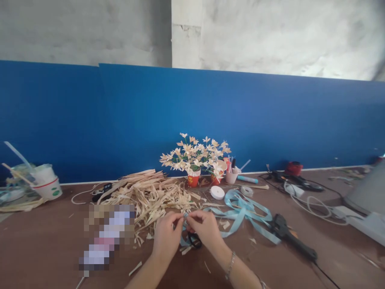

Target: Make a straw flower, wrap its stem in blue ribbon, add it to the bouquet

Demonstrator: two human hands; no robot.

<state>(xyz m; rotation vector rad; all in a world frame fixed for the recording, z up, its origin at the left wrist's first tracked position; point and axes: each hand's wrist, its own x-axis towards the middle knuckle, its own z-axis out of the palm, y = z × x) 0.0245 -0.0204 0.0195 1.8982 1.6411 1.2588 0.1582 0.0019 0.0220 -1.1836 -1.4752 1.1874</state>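
Observation:
My left hand (167,235) and my right hand (207,232) meet at the fingertips above the brown table, both pinched closed. Between them is something small and pale that I cannot make out. Just below my right hand lies a black loop (195,240), which looks like a scissors handle; the rest is hidden. A pile of dried, straw-coloured husk strips (150,196) spreads behind and left of my hands. Light blue ribbon (240,212) lies in loose loops to the right. Beyond, pale artificial flowers (195,154) stand in a red paper cup (193,179).
On the right rests a black glue gun (293,237) with its cord, near a white power strip (349,214) and cables. A white spool (217,192), a tape roll (247,191) and a pen cup (231,176) sit behind. At far left stands a white tub (49,186). A blue panel (126,120) borders the table.

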